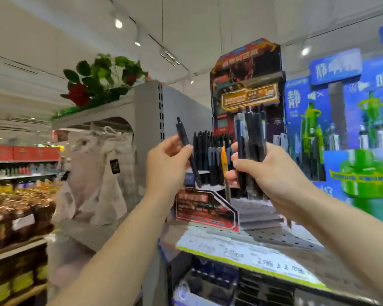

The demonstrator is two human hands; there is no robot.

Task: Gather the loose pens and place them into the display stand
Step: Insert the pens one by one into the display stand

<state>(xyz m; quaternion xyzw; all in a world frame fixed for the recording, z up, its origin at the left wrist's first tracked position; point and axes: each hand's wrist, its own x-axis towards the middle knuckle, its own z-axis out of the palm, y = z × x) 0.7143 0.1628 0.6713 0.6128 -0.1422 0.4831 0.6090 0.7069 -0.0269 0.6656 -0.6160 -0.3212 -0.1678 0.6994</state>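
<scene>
Left hand (166, 164) pinches one black pen (187, 149), tilted, at 9 o'clock of the display stand (208, 208). Right hand (259, 171) grips a bundle of pens (250, 138), upright, in front of the stand on the shelf (274, 239).

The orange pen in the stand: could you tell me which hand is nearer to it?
Right. The right hand, gripping a bundle of black pens, is beside the orange pen; the left hand is farther left.
</scene>
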